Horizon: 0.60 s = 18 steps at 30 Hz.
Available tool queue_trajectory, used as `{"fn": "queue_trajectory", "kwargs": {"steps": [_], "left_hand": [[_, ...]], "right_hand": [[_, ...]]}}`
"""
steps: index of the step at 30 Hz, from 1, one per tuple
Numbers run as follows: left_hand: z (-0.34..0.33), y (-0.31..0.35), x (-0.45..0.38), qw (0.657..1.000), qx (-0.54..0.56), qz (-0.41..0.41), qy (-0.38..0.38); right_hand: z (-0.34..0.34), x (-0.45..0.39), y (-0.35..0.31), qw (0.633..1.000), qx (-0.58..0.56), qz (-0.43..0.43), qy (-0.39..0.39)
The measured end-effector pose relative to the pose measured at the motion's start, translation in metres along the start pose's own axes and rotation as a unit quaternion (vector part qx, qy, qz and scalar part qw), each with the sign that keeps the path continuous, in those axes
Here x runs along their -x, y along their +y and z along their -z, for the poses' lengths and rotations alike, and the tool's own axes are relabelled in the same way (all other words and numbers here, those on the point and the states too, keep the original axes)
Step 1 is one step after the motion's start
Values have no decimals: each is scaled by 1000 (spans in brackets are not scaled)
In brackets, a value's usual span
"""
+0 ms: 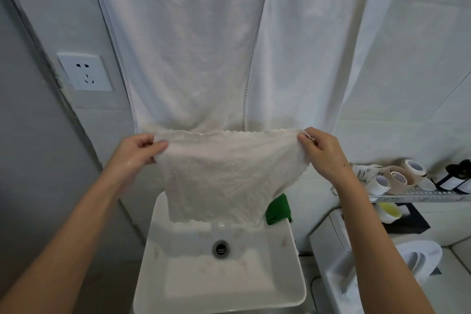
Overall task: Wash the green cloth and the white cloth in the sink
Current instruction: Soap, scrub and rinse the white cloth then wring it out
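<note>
The white cloth [224, 176] hangs spread out above the back of the white sink [293, 288]. My left hand [136, 153] pinches its upper left corner and my right hand [322, 153] pinches its upper right corner. Its lower edge dangles over the basin's far rim and hides the tap area. The green cloth [277, 210] lies bunched on the sink's back right corner, partly hidden behind the white cloth. The round drain [221, 249] sits in the middle of the wet basin.
Large white towels [193, 46] hang on the wall behind the sink. A wall socket [85, 71] is at the left. A metal shelf [418, 197] at the right holds tape rolls and bottles. A white appliance [331, 250] stands right of the sink.
</note>
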<state>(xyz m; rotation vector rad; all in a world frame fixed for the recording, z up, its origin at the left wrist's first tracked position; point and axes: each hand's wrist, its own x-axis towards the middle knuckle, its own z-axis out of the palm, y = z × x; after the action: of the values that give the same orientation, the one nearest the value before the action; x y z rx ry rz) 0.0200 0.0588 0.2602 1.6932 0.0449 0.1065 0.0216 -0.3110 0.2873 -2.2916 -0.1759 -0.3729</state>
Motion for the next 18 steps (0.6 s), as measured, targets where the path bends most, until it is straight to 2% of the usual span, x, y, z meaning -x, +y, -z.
{"fn": "queue_trajectory", "kwargs": {"steps": [2,4,8,13,18], "left_hand": [[-1,5,-4,1000,7,9,-4],[-3,10,-8,999,27,38,-15],[-11,12,-17,994,64,84,12],[-31,11,-19,995,43,57,66],[-78,10,-4,998,-19,-13,53]], "right_hand": [[-1,-1,-2,999,-38,-14,-7],[-4,-2,-6,991,-126,-43,-1],[-11,-7,-8,955,-253,-153,-5],[-35,-13,-15,946,-248,-211,-17],[-79,-6,-45,957,-228,-175,-25]]}}
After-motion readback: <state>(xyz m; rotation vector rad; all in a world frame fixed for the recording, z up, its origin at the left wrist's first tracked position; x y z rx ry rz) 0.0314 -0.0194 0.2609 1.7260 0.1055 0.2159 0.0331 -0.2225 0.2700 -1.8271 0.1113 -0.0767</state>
